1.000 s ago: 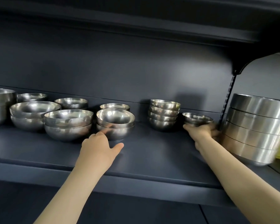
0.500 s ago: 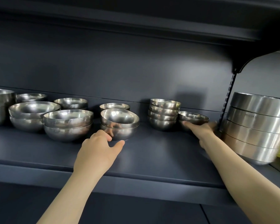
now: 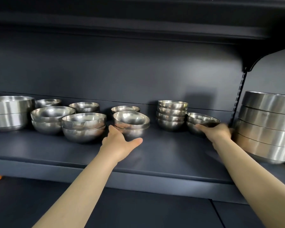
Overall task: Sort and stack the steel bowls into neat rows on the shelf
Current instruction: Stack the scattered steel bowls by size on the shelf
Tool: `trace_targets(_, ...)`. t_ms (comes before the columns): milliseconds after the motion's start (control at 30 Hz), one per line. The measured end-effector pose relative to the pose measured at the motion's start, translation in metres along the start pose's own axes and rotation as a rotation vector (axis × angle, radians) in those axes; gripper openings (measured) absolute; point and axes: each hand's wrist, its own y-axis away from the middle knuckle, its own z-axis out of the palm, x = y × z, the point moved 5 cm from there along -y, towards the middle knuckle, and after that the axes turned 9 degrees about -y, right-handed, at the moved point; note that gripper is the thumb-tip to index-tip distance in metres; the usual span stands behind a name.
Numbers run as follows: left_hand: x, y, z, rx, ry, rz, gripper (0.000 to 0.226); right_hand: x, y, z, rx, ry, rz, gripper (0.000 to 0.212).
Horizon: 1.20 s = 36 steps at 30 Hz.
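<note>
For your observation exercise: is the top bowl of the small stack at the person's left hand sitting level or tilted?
Tilted. The top bowl leans so its opening faces the camera, its rim askew above the bowl beneath, while the left hand grips the stack.

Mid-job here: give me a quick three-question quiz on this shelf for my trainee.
1. True or false: the left hand is on the two-bowl stack.
2. How many bowls are in the small stack beside the right hand's bowl?
3. Where do the big straight-sided bowls next to the right hand sit: A) far right, B) centre?

Key: 1 true; 2 four; 3 A.
</note>
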Motion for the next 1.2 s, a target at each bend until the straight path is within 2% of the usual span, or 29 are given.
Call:
trace_targets(133, -0.007, -0.021, 0.004, 0.029, 0.146, 0.017, 0.081, 0.001, 0.003, 0.005, -0.057, -0.072, 0.025, 0.073)
trace_targets(200, -0.009, -0.027, 0.006, 0.046, 0.144, 0.051, 0.080, 0.000, 0.005, 0.004, -0.069, -0.065, 0.018, 0.080)
trace_targets(367, -0.010, -0.029, 0.007, 0.081, 0.167, 0.091, 0.061, -0.010, 0.021, 0.000, -0.018, 0.017, -0.055, 0.061)
trace_targets(500, -0.010, -0.027, 0.007, 0.051, 0.230, 0.110, 0.051, -0.011, 0.039, -0.009, -0.026, -0.010, -0.065, 0.063)
trace_targets(567, -0.011, -0.027, 0.008, 0.008, 0.278, 0.091, 0.068, -0.007, 0.048, -0.016, -0.075, -0.050, -0.082, 0.069)
trace_targets(667, -0.012, -0.029, 0.007, -0.016, 0.282, 0.045, 0.125, 0.003, 0.062, -0.025, -0.189, -0.146, -0.101, 0.067)
trace_targets(733, -0.011, -0.033, 0.007, -0.030, 0.303, 0.066, 0.133, 0.004, 0.074, -0.034, -0.260, -0.196, -0.143, 0.069)
trace_targets(833, -0.009, -0.034, 0.006, -0.055, 0.391, 0.088, 0.118, 0.001, 0.092, -0.044, -0.372, -0.215, -0.183, 0.073)
trace_targets(933, -0.008, -0.034, 0.007, -0.054, 0.470, 0.124, 0.066, -0.003, 0.105, -0.049, -0.437, -0.259, -0.182, 0.048)
trace_targets(967, -0.007, -0.032, 0.007, -0.052, 0.483, 0.151, 0.056, -0.004, 0.106, -0.048, -0.449, -0.256, -0.183, 0.041)
trace_targets(1033, -0.005, -0.029, 0.007, -0.048, 0.511, 0.192, 0.049, -0.007, 0.110, -0.047, -0.482, -0.254, -0.191, 0.028)
trace_targets(1100, -0.004, -0.027, 0.005, -0.038, 0.542, 0.206, 0.047, -0.008, 0.111, -0.047, -0.485, -0.258, -0.182, 0.032)
trace_targets(1200, 0.000, -0.023, 0.001, -0.050, 0.601, 0.225, 0.045, -0.008, 0.114, -0.049, -0.496, -0.276, -0.181, 0.057)
